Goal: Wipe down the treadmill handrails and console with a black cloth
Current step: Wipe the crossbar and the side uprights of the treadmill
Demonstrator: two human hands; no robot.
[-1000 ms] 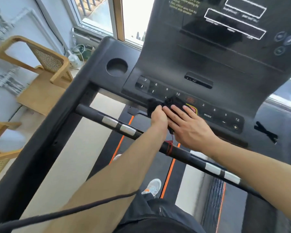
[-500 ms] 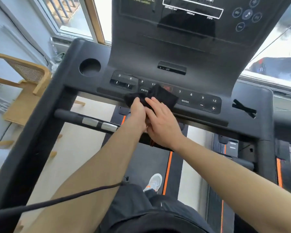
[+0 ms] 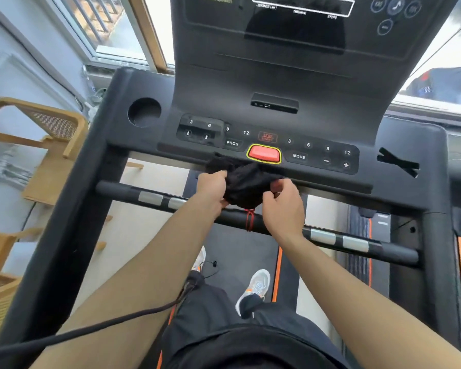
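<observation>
A bunched black cloth (image 3: 244,182) hangs between my hands, just below the console's front edge and above the crossbar. My left hand (image 3: 210,189) grips its left side and my right hand (image 3: 284,203) pinches its right side. The treadmill console (image 3: 272,83) rises ahead, with a key panel (image 3: 308,151) and a red stop button (image 3: 264,153) just above the cloth. The black crossbar handrail (image 3: 357,242) with silver sensors runs under my hands. The side handrails (image 3: 72,214) slope down left and right.
A round cup holder (image 3: 144,111) sits at the console's left. A red cord (image 3: 248,219) is tied on the crossbar. Wooden chairs (image 3: 41,155) stand at the left. A black cable (image 3: 91,327) crosses my left forearm. My shoes (image 3: 254,287) stand on the belt.
Both hands pulled the cloth back off the key panel to below the console edge. My right hand went from lying flat on it to pinching it. The red button is now uncovered.
</observation>
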